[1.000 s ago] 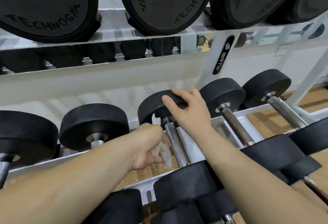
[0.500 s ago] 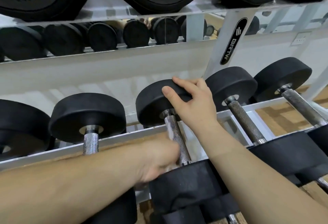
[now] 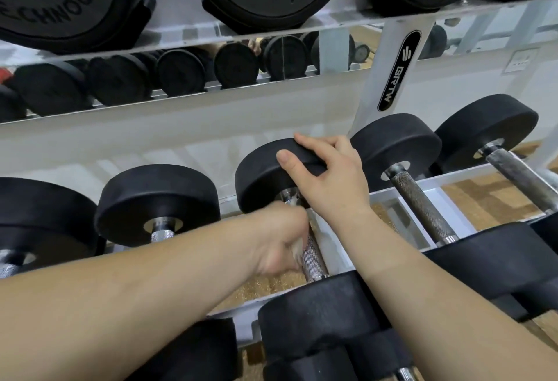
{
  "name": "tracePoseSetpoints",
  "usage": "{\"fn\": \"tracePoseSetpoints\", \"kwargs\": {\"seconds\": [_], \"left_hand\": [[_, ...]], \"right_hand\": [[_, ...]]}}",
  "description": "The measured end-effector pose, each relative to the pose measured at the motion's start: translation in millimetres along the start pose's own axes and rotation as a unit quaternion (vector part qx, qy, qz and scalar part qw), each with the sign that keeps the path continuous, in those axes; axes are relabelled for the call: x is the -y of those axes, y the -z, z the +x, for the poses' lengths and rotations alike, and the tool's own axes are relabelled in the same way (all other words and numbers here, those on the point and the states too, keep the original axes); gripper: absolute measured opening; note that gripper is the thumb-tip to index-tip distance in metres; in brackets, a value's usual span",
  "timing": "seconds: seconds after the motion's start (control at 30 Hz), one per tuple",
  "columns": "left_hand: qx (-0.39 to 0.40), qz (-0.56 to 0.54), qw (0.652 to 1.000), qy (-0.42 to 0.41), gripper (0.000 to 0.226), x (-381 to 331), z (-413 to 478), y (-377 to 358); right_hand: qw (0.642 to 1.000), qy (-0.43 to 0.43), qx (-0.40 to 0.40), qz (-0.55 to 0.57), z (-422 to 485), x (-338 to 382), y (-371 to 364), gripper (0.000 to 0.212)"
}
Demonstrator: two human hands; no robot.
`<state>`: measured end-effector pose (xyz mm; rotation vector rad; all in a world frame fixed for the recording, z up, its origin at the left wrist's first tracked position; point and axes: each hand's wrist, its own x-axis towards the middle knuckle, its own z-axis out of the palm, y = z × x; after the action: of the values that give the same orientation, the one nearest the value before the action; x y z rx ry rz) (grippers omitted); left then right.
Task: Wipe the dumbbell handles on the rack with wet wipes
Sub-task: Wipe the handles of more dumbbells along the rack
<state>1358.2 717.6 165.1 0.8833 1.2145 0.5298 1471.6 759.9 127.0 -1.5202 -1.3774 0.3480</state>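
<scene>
Your left hand [image 3: 279,238] has slid up the knurled handle [image 3: 314,258] from its front end toward the back head [image 3: 259,179] and is blurred. Its fingers curl round the handle, clutching a white wet wipe [image 3: 297,250] against the metal. Your right hand [image 3: 330,176] grips that back head, thumb on its face, fingers over the rim. The dumbbell lies front to back across the lower rack [image 3: 453,180], midway along it, between neighbouring dumbbells [image 3: 418,199].
</scene>
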Motion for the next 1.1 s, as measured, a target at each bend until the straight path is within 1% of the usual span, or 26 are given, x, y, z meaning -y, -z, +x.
{"fn": "tracePoseSetpoints", "kwargs": {"seconds": [0.03,0.07,0.1,0.17,0.23,0.3,0.37,0.4,0.43,0.5,0.57,0.63,0.67,0.7,0.73,0.77,0.8,0.83,0.87,0.93,0.97,1.0,1.03,1.1], "left_hand": [[-0.012,-0.060,0.998,-0.002,0.035,-9,8,0],[-0.027,-0.089,0.996,-0.011,0.031,-12,15,-2],[-0.038,-0.074,0.996,-0.012,0.028,-9,18,-5],[-0.051,0.000,0.999,0.001,0.029,9,7,-6],[0.003,0.028,1.000,0.001,0.036,22,-6,-4],[0.014,0.039,0.999,0.014,0.037,16,-5,3],[-0.013,-0.045,0.999,0.002,0.033,0,9,8],[-0.009,-0.076,0.997,0.002,0.034,-8,14,6],[-0.016,-0.078,0.997,0.001,0.037,-7,18,4],[-0.019,-0.029,0.999,0.019,0.041,11,10,2],[0.015,0.042,0.998,0.049,0.032,26,-2,4],[0.008,0.049,0.996,0.070,0.053,24,10,12],[0.010,0.012,0.998,0.058,0.046,17,15,13],[0.008,-0.036,0.999,0.036,0.033,6,19,13],[-0.014,-0.077,0.997,0.017,0.028,-2,20,11],[-0.019,-0.112,0.994,0.010,0.032,-5,25,10],[-0.020,-0.108,0.994,0.005,0.036,-3,24,9],[-0.024,-0.085,0.996,0.007,0.038,5,22,8],[-0.031,-0.027,0.999,0.014,0.040,13,11,8],[0.002,0.076,0.997,0.030,0.032,27,-6,8],[0.021,0.110,0.993,0.032,0.027,29,-11,9],[0.019,0.115,0.992,0.039,0.028,22,-14,9],[0.018,0.088,0.995,0.038,0.031,14,-14,9],[0.010,-0.026,0.999,0.017,0.033,-1,-1,10]], "right_hand": [[1.000,0.000,0.002,-0.002,0,0,0,0.055],[1.000,0.001,0.005,-0.003,-1,1,0,0.054],[1.000,0.001,0.006,-0.004,-2,1,1,0.054],[1.000,-0.001,0.008,0.000,-1,0,2,0.054],[1.000,-0.010,0.007,0.015,0,0,1,0.054],[0.999,-0.018,0.002,0.031,1,-1,1,0.054],[0.999,-0.018,-0.001,0.050,1,-3,0,0.051],[0.998,-0.018,0.001,0.060,1,-3,0,0.049],[0.997,-0.017,0.003,0.069,0,-4,0,0.048],[0.997,-0.016,0.005,0.076,0,-5,1,0.047],[0.997,-0.018,0.004,0.081,2,-6,1,0.046],[0.996,-0.016,0.003,0.082,2,-8,0,0.042],[0.997,-0.013,0.001,0.078,2,-9,0,0.041],[0.997,-0.008,0.000,0.073,1,-9,-1,0.042],[0.998,-0.004,-0.001,0.071,0,-9,-2,0.044],[0.998,-0.001,-0.002,0.069,-1,-9,-2,0.046],[0.998,0.003,-0.003,0.066,-2,-8,-1,0.047],[0.998,0.006,-0.002,0.065,-1,-8,-1,0.046],[0.998,0.005,0.001,0.062,-1,-7,-1,0.043],[0.998,0.001,0.003,0.058,0,-7,0,0.037],[0.998,0.002,0.003,0.057,0,-8,0,0.037],[0.998,0.002,0.003,0.060,0,-7,0,0.037],[0.998,0.003,0.002,0.067,0,-8,-1,0.040],[0.996,0.003,-0.001,0.085,1,-9,-3,0.045]]}}
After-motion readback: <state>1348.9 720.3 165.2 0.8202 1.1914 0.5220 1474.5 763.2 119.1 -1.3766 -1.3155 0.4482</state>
